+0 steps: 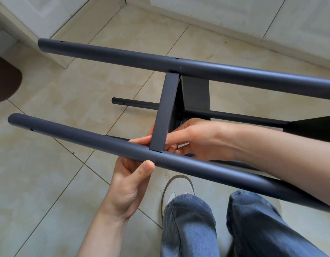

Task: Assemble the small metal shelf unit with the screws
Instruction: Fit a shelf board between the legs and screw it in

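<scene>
Hands both grasp: left (129,184) curls round lower tube (86,140), right (195,140) pinches crossbar (165,112)

**A tiled room in a home**

This looks like a home. Beige floor tiles (49,173) with thin grout lines cover the ground. Along the far side runs a white tiled wall (234,13). A rounded brown furniture edge (4,78) shows at the left. Near the bottom are jeans (206,225) and a casual shoe (176,186).
</scene>
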Tool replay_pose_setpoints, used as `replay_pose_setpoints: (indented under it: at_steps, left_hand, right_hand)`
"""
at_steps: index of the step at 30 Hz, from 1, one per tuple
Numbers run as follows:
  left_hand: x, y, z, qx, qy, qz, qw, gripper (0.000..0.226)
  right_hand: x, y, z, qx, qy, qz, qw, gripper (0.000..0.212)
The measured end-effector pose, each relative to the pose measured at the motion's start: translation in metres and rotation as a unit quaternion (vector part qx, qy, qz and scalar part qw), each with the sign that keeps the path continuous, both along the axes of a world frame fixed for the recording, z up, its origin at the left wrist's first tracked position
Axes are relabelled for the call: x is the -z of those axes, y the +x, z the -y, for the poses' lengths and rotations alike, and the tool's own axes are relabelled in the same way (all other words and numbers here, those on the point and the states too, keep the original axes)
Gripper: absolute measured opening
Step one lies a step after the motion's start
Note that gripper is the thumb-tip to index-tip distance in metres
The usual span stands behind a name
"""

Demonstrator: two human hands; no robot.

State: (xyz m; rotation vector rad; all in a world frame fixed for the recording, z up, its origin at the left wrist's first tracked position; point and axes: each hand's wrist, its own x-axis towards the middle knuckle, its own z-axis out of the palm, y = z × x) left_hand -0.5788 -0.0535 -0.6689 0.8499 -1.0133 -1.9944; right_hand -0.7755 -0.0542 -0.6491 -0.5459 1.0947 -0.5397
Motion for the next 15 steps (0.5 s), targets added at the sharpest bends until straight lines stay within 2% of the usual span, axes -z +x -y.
replay_pose_setpoints:
  at_steps: [7,10,15]
  left_hand:
    - [-0.001,0.0,0.002,0.01,-0.006,0.0,1.0,0.047]
    - [0.0,0.001,0.002,0.001,0.004,0.0,1.0,0.053]
    - [-0.001,0.0,0.002,0.012,-0.012,0.007,1.0,0.047]
  right_hand:
    - [-0.002,-0.004,0.0,0.003,0.01,0.016,1.0,0.022]
    - [-0.003,-0.008,0.0,-0.004,0.017,0.004,1.0,0.02]
    - [0.001,0.001,0.001,0.004,0.009,-0.011,1.0,0.019]
